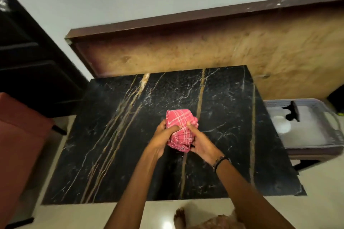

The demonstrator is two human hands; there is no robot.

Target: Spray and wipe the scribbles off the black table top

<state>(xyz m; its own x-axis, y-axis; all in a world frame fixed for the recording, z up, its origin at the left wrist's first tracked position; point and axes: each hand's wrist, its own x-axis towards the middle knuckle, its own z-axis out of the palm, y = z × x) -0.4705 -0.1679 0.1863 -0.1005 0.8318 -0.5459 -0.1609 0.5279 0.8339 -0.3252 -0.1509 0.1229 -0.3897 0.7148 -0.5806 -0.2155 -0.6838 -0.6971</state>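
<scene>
A black marble table top (119, 154) with gold and white veins fills the middle of the head view. A bunched pink checked cloth (181, 126) is held just above its centre. My left hand (161, 138) grips the cloth's left side with the thumb pressed into it. My right hand (202, 145) grips the cloth's right and lower side; a dark band sits on that wrist. No spray bottle is in view. I cannot make out scribbles among the veins.
A brown board (223, 46) leans on the wall behind the table. A dark cabinet (28, 61) stands at the far left, a reddish seat (20, 135) at the left edge, a grey plastic stool (305, 128) at the right. My foot (180, 218) is on the pale floor below.
</scene>
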